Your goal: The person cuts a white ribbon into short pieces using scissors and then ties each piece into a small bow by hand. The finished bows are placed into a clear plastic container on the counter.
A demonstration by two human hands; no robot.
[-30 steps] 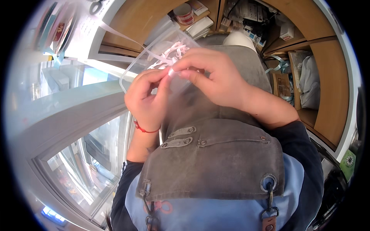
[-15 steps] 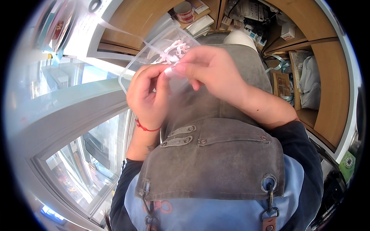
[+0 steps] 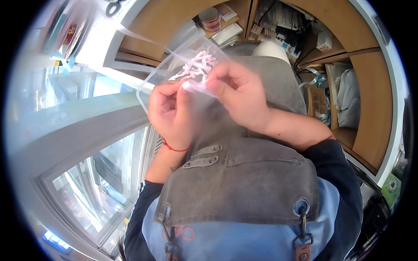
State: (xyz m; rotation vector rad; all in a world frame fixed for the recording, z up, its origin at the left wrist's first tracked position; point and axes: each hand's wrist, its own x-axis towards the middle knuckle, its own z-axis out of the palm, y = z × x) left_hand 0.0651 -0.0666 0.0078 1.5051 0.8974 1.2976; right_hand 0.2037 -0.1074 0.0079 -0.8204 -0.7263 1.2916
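A short stretch of pale pink satin ribbon runs between my two hands. My left hand pinches one part of it between thumb and fingertip. The other part is pinched by my right hand, a little way to the right. Just beyond my hands, a clear plastic box holds several small pink ribbon pieces, which look like bows. A thin ribbon strand stretches from the upper left toward the box and my hands. Whether the held part is knotted is too blurred to tell.
Ribbon spools stand at the upper left, near black scissors on a white surface. Wooden cabinets with cluttered shelves curve around the right. A roll of printed tape sits on a shelf. A grey apron covers my lap.
My hands have drawn slightly apart, so more ribbon shows between them. Both sit a little lower. The ribbon pieces in the box are more exposed.
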